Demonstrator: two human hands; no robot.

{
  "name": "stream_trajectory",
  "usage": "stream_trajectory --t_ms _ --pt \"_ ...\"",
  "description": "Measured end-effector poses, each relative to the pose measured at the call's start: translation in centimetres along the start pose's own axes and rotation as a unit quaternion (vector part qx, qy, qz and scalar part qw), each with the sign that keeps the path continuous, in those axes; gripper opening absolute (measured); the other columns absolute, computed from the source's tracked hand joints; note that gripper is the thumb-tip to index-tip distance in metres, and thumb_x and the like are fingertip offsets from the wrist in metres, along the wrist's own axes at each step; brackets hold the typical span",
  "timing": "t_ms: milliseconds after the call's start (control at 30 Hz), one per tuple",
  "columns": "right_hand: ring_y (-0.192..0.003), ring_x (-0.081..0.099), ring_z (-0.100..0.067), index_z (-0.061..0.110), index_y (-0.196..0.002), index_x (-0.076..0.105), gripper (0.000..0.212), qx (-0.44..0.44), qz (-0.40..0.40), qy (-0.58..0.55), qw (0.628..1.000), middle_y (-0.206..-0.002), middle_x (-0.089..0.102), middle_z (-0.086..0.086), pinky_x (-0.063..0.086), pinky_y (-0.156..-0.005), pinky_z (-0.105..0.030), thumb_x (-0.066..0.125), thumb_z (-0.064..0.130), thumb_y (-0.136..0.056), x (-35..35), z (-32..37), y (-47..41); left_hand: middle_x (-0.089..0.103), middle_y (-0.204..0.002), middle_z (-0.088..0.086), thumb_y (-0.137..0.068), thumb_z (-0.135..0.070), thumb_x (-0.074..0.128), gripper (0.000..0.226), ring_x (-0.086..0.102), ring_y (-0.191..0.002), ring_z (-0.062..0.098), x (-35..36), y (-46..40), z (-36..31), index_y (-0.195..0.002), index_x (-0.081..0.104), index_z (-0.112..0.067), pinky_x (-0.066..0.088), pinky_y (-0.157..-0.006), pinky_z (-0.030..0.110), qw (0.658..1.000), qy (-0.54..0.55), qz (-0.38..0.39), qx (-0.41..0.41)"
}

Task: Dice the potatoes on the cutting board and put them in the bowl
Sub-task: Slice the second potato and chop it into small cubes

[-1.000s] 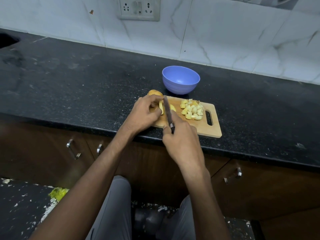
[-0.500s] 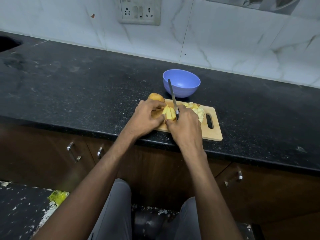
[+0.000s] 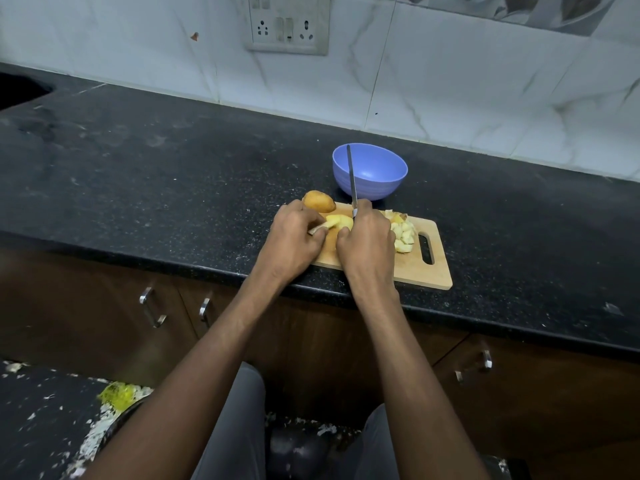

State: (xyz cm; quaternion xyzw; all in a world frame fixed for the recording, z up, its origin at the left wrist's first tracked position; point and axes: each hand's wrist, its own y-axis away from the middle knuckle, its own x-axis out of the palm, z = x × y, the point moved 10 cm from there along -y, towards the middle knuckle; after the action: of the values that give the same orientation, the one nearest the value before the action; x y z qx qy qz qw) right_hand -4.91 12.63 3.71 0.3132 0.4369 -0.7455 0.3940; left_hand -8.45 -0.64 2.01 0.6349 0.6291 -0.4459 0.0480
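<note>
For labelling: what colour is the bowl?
Blue, lavender-tinged; the bowl shows only in the head view.

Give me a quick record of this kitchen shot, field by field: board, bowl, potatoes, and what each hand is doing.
board: wooden cutting board with handle slot, on the black speckled counter
bowl: blue plastic bowl, behind the board, looks empty
whole potato: brown unpeeled potato, at the board's far left corner
diced pile: pale potato cubes, near the slot
left hand: holds the cut yellow potato piece
right hand: grips the steel knife, blade pointing away towards the bowl
</note>
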Motion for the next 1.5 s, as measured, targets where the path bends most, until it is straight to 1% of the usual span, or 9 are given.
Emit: stream_trajectory --t_ms 133,333,433,500,600,700,800,967,1500 --pt "-0.100 0.067 -0.032 0.007 -0.128 0.057 0.031 0.003 -0.004 0.007 1.000 -0.111 0.069 -0.013 0.043 -0.073 -0.035 0.057 0.003 -0.097 0.2 0.3 -0.6 0.058 -0.088 -0.001 -0.086 -0.014 0.073 0.014 0.058 -0.085 0.020 -0.7 0.2 0.3 -0.098 0.079 -0.010 0.048 -0.083 0.037 1.000 0.016 -0.010 -0.017" --pt "-0.089 0.067 -0.031 0.010 -0.129 0.060 0.032 -0.005 -0.048 -0.005 0.999 -0.098 0.070 -0.011 0.042 -0.066 -0.036 0.060 0.003 -0.098 -1.5 -0.4 0.2 0.059 -0.101 -0.007 -0.092 -0.022 0.072 0.013 0.049 -0.097 0.012 0.8 0.6 0.4 -0.105 0.077 -0.020 0.044 -0.097 0.043 0.996 0.043 0.075 0.019" --pt "-0.074 0.060 -0.020 0.010 -0.109 0.067 0.012 -0.002 -0.040 -0.115 0.993 -0.080 0.065 -0.002 0.039 -0.066 -0.031 0.066 0.017 -0.099 -2.7 -1.9 1.4 0.060 -0.102 -0.007 -0.095 -0.026 0.070 0.015 0.050 -0.100 0.016 1.2 0.8 -0.3 -0.109 0.075 -0.022 0.043 -0.097 0.046 0.995 0.028 0.088 0.045" --pt "-0.067 0.063 -0.020 0.011 -0.100 0.068 0.014 0.003 -0.009 -0.172 0.985 -0.075 0.064 0.000 0.051 -0.065 -0.038 0.060 0.022 -0.101 -3.1 -2.8 2.8 0.058 -0.100 -0.008 -0.094 -0.022 0.071 0.020 0.052 -0.092 0.008 0.9 0.9 -1.3 -0.113 0.074 -0.017 0.045 -0.090 0.032 0.993 0.046 0.081 0.066" --pt "-0.077 0.068 -0.024 0.008 -0.123 0.070 0.030 -0.002 -0.001 -0.151 0.989 -0.089 0.069 -0.005 0.057 -0.072 -0.040 0.053 0.022 -0.103 -4.0 -3.3 5.2 0.059 -0.098 -0.007 -0.092 -0.018 0.074 0.021 0.054 -0.083 0.000 0.5 1.0 -2.2 -0.111 0.074 -0.010 0.039 -0.076 0.006 0.993 0.044 0.078 0.082" --pt "-0.084 0.064 -0.023 0.006 -0.148 0.055 0.046 0.002 0.003 -0.114 0.993 -0.096 0.068 -0.011 0.045 -0.069 -0.030 0.051 0.019 -0.104 -5.1 -3.4 6.9 0.062 -0.098 -0.002 -0.092 -0.015 0.074 0.015 0.055 -0.082 0.005 0.5 1.2 -2.7 -0.105 0.076 -0.009 0.037 -0.074 0.004 0.992 0.027 0.075 0.096" --pt "-0.079 0.068 -0.025 0.011 -0.158 0.040 0.054 0.010 0.071 -0.124 0.990 -0.092 0.071 -0.012 0.055 -0.068 -0.039 0.048 0.020 -0.106 -5.0 -2.8 8.4 0.065 -0.099 0.000 -0.092 -0.014 0.074 0.016 0.059 -0.085 0.011 0.3 1.2 -2.8 -0.107 0.077 -0.009 0.040 -0.076 0.007 0.992 0.026 0.071 0.104" --pt "-0.084 0.064 -0.024 0.020 -0.165 0.025 0.061 -0.005 0.114 -0.081 0.990 -0.084 0.066 -0.006 0.054 -0.075 -0.043 0.045 0.020 -0.107 -5.4 -1.5 10.5 0.064 -0.099 -0.002 -0.093 -0.013 0.072 0.019 0.059 -0.086 0.011 0.2 1.3 -2.7 -0.110 0.078 -0.010 0.047 -0.079 0.021 0.992 0.027 0.065 0.108" --pt "-0.105 0.063 -0.029 0.019 -0.165 0.021 0.063 0.019 0.173 0.016 0.985 -0.107 0.066 -0.009 0.042 -0.079 -0.036 0.043 0.017 -0.106 -3.7 -0.9 12.2 0.069 -0.105 0.003 -0.092 -0.008 0.072 0.021 0.061 -0.091 0.010 0.6 1.3 -2.0 -0.112 0.078 -0.010 0.042 -0.080 0.006 0.992 0.038 0.073 0.100"
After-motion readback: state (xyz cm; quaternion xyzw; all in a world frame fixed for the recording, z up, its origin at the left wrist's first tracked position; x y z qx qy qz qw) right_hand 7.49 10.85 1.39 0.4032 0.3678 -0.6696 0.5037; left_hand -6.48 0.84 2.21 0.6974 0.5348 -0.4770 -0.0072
